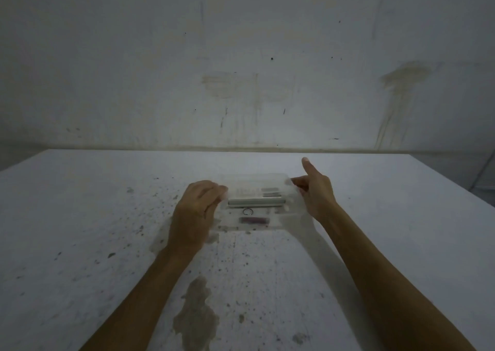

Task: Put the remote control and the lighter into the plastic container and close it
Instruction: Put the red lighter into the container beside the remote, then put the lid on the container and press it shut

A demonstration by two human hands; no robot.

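A clear plastic container (pixel 278 218) lies on the table in front of me. Inside it a pale remote control (pixel 255 202) lies crosswise, and a dark reddish lighter (pixel 254 220) lies nearer to me with a small ring beside it. The transparent lid (pixel 257 183) is tilted over the box, blurred. My left hand (pixel 197 211) grips the container's left end. At the lid's right corner my right hand (pixel 314 190) pinches the edge, its index finger pointing up and away.
The white table (pixel 107 216) is speckled with dark spots and has a large brown stain (pixel 197 316) near me. Its far edge meets a stained wall (pixel 241 69). The table's right edge runs diagonally at the right.
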